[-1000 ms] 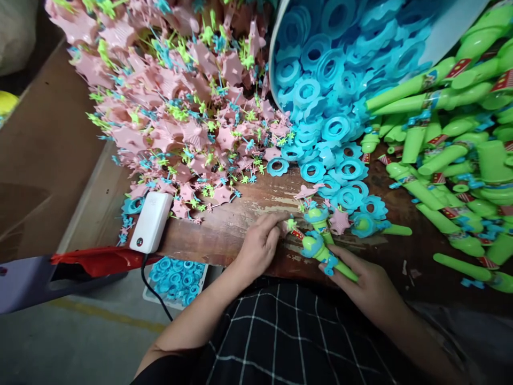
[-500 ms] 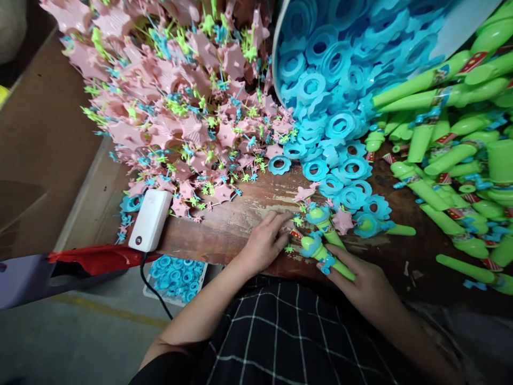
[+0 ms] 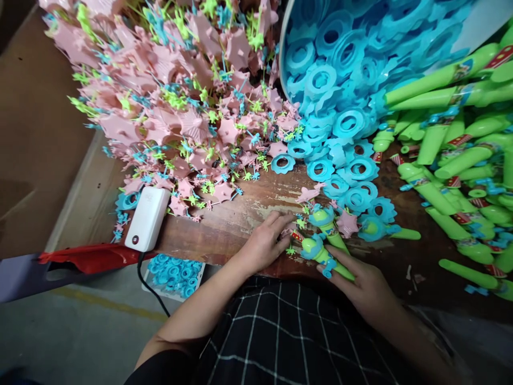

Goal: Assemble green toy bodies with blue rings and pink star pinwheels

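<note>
My right hand (image 3: 366, 280) grips a green plastic toy stick (image 3: 342, 268) low on the table, thumb and fingers on either side of it. The stick has a rounded head, a wavy blue collar and a small blue part on its side. A second green stick (image 3: 335, 235) with a blue collar lies just beyond. My left hand (image 3: 266, 243) rests left of the sticks' heads, its fingers curled toward the thumb; a bit of pink shows at its fingertips, too hidden to make out. A pink star-shaped piece (image 3: 347, 223) lies right of the second stick.
A large heap of pink star pieces (image 3: 196, 125) with small green and blue figures fills the left. Blue scalloped rings (image 3: 348, 123) spill from a white tub (image 3: 284, 53). Green sticks (image 3: 473, 158) pile up right. A white power bank (image 3: 147, 219) with a cable sits at the table's left.
The view has shifted slightly, so the piles appear a little displaced. Both hands keep nearly the same places, the right one still on the green stick.
</note>
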A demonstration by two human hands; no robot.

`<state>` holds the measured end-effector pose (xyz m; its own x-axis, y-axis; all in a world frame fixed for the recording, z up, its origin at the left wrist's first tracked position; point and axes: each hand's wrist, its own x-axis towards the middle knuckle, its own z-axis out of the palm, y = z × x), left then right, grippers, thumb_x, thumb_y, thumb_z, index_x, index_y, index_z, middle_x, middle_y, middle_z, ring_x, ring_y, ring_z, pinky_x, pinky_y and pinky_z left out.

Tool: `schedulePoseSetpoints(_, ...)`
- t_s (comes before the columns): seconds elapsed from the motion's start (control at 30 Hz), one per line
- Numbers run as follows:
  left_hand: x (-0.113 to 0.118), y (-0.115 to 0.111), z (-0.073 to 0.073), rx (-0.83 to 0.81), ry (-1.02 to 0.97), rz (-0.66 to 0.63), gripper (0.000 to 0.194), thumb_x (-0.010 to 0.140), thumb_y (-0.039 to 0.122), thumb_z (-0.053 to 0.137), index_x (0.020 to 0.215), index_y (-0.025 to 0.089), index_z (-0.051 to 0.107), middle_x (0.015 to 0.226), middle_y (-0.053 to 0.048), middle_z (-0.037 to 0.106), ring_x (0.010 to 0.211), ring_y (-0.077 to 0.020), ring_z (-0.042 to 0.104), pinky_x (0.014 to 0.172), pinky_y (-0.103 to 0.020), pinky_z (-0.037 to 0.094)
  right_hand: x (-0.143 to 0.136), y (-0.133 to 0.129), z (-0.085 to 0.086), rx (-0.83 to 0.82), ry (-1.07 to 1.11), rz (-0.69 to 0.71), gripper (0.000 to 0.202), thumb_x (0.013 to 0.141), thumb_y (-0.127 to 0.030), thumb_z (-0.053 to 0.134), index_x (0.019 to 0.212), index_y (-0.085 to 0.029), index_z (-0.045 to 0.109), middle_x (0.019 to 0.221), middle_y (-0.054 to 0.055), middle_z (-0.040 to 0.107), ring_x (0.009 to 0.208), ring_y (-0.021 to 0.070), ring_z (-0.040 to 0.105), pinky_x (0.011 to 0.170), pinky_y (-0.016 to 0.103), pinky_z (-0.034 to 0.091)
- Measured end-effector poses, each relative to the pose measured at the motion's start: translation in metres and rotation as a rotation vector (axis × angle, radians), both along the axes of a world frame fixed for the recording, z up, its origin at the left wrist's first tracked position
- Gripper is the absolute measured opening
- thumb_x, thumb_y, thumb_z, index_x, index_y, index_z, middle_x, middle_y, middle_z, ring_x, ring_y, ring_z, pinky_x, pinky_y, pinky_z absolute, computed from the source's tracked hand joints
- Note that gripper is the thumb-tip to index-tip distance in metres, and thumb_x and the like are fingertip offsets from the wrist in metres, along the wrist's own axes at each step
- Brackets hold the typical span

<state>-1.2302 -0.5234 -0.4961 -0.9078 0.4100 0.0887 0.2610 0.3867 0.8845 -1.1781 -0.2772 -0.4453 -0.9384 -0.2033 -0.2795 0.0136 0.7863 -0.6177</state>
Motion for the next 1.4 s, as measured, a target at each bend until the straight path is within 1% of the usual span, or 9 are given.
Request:
schedulePoseSetpoints(0.07,-0.001,-0.001,-0.001,-0.010,0.020,-0.010,0.041,0.097,0.015,0.055,0.138,0.022,0.052,0.116,-0.008,0.060,0.111,-0.0204,0.063,0.094,-0.034,0.056,-0.002,-0.004,0.012,0.125,0.052,0.078,0.044,0.095,-0.037,0.049,0.128,-0.018,0.070,0.119,0.009,0.075,0.101,0.0287,0.076,0.077,0.035,0.062)
schedulePoseSetpoints(0.23,-0.003,-0.002,-0.004,-0.041,0.044,-0.037,0.043,0.098,0.017,0.053,0.140,0.023,0.049,0.120,-0.009,0.060,0.112,-0.0209,0.063,0.093,-0.035,0.057,-0.018,-0.033,0.054,0.638,0.347,0.294,0.032,0.090,-0.029,0.047,0.109,-0.021,0.072,0.076,0.009,0.076,0.047,0.0249,0.065,0.041,0.033,0.039)
schedulePoseSetpoints(0.47,-0.004,-0.004,-0.007,-0.044,0.069,-0.057,0.044,0.097,0.016,0.053,0.141,0.020,0.050,0.122,-0.011,0.061,0.114,-0.0232,0.063,0.092,-0.038,0.057,-0.042,-0.069,0.080,0.772,0.359,0.453,0.017,0.081,-0.008,0.054,0.071,-0.021,0.059,0.049,0.005,0.056,0.038,0.0197,0.054,0.042,0.031,0.026)
schedulePoseSetpoints(0.67,0.000,-0.006,-0.004,0.016,0.117,0.097,0.055,0.096,0.023,0.063,0.148,0.026,0.046,0.109,-0.006,0.063,0.099,-0.0197,0.063,0.089,-0.035,0.055,-0.029,-0.037,0.054,0.667,0.509,0.306,0.030,0.083,-0.016,0.061,0.113,-0.017,0.064,0.104,0.013,0.070,0.092,0.0311,0.067,0.075,0.040,0.053)
schedulePoseSetpoints(0.8,0.001,-0.005,-0.001,0.070,0.081,0.093,0.069,0.093,0.054,0.066,0.153,0.031,0.042,0.140,-0.013,0.053,0.132,-0.0290,0.051,0.109,-0.049,0.046,-0.029,-0.012,0.024,0.703,0.609,0.092,0.064,0.083,-0.026,0.067,0.144,-0.016,0.051,0.151,0.022,0.045,0.134,0.0434,0.045,0.106,0.058,0.042)
schedulePoseSetpoints(0.93,-0.005,0.006,0.001,0.364,-0.203,0.178,0.071,0.098,0.072,0.037,0.158,0.034,0.033,0.170,-0.010,0.022,0.157,-0.0283,0.025,0.120,-0.049,0.038,-0.028,-0.009,-0.002,0.666,0.549,0.108,0.066,0.085,-0.029,0.064,0.148,-0.020,0.049,0.135,0.016,0.059,0.132,0.0416,0.043,0.112,0.068,0.030)
schedulePoseSetpoints(1.17,-0.016,0.015,0.023,0.948,-0.582,0.308,0.061,0.097,0.070,0.045,0.136,0.025,0.059,0.145,-0.012,0.061,0.122,-0.0217,0.066,0.107,-0.040,0.052,-0.016,-0.004,-0.028,0.589,0.780,0.137,0.049,0.088,-0.025,0.058,0.136,-0.022,0.063,0.109,0.011,0.062,0.113,0.0301,0.054,0.118,0.066,0.025)
schedulePoseSetpoints(1.3,-0.023,0.019,0.027,0.993,-0.546,0.430,0.039,0.092,0.051,0.066,0.116,0.022,0.069,0.097,-0.003,0.071,0.067,-0.0081,0.061,0.067,-0.022,0.052,-0.005,0.006,-0.031,0.485,0.923,0.025,0.049,0.087,-0.017,0.052,0.133,-0.026,0.064,0.118,0.010,0.062,0.118,0.0292,0.054,0.119,0.065,0.027)
schedulePoseSetpoints(1.4,-0.029,0.038,0.029,0.836,-0.485,0.435,0.030,0.093,0.043,0.065,0.113,0.021,0.069,0.086,-0.002,0.067,0.066,-0.0099,0.058,0.062,-0.022,0.049,0.013,0.018,-0.020,0.384,0.944,-0.107,0.045,0.088,-0.017,0.053,0.131,-0.026,0.062,0.118,0.010,0.064,0.116,0.0291,0.058,0.118,0.062,0.033)
